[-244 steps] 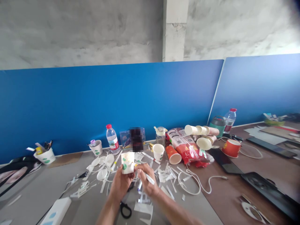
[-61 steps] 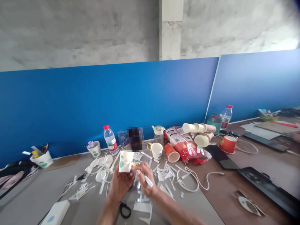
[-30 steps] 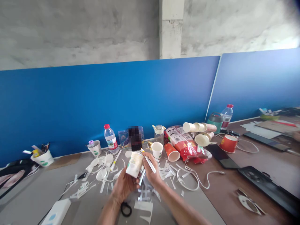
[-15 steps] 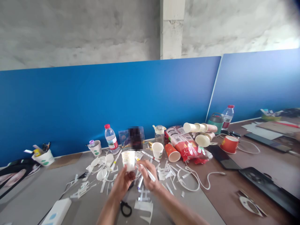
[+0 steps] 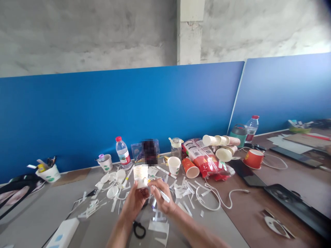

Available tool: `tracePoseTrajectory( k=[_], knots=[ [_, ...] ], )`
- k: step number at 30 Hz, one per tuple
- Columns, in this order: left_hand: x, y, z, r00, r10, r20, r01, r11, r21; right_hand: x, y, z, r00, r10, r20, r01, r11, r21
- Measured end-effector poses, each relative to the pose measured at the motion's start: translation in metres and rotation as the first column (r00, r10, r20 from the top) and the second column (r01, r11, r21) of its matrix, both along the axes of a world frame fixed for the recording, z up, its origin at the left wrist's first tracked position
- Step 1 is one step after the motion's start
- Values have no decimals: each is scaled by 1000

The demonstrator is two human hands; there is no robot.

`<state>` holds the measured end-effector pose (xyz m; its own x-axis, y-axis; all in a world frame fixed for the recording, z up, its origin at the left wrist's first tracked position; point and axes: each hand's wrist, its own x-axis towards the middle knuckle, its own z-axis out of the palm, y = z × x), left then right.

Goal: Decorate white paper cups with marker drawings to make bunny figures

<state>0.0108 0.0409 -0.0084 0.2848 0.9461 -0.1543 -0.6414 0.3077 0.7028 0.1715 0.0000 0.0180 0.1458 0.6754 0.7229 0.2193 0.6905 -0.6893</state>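
One white paper cup (image 5: pixel 140 175), approx. upright, is up in front of the person, mid-scene above the desk (image 5: pixel 103 232). Left hand (image 5: pixel 137 198) has it low down, fingers curled round the base, thumb on the near side; palm partly hidden. Right hand (image 5: pixel 161 198) is closed in a writing-type grip on a white pen (image 5: pixel 164 196), rear end slanting near-right, front end at the cup's right wall; can't tell if the tip touches. Left forearm comes up steeply from the near edge, right one at a flatter slant from near right, hands almost meeting. Black scissors handle (image 5: pixel 139 230) lies nearer, btwn forearms; paper scraps (image 5: pixel 182 189) to the right. Farther: 2nd white cup (image 5: pixel 174 166), upright, w/ orange paper cup (image 5: pixel 190 168) on its side just right; water bottle (image 5: pixel 123 153) far left of the hands.
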Motion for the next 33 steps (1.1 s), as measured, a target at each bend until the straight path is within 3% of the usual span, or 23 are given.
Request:
tracePoseTrajectory(
  k=[13, 21, 27, 33],
  knots=[
    [0, -8, 18, 991, -62, 118, 62, 998, 1, -1, 2, 2, 995, -8, -97, 5, 999, -35],
    [0, -8, 15, 988, -84, 126, 82, 996, 19, -1, -2, -1, 999, -22, -41, 21, 1000, -8],
    [-3, -5, 13, 989, -73, 130, 76, 997, -23, -1, 0, 1, 996, 11, -93, -16, 998, -56],
    [-3, -7, 19, 988, -102, 113, 109, 992, -55, -2, 6, -3, 990, -38, -137, 26, 996, -83]
  ],
)
